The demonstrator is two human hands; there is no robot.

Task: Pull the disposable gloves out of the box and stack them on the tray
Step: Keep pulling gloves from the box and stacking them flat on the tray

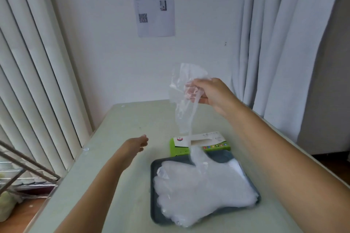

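Lower centre, the dark tray (153, 212) holds a flat stack of gloves (204, 191) overhanging its right rim; the green box (208, 141) sits just behind. Centre-left, the left grip (135, 143) hovers released over the tabletop (123, 119), where there looks to be room to move. Mid-frame, the right grip (212, 92) pinches a clear glove (181, 104) aloft. It is limp, feather-light, slippery film, probably best held by its cuff.

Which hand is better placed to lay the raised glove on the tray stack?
Right. The right hand grips the glove, raised over the box just behind the tray. The left hand hovers open and empty, off to the tray's left.
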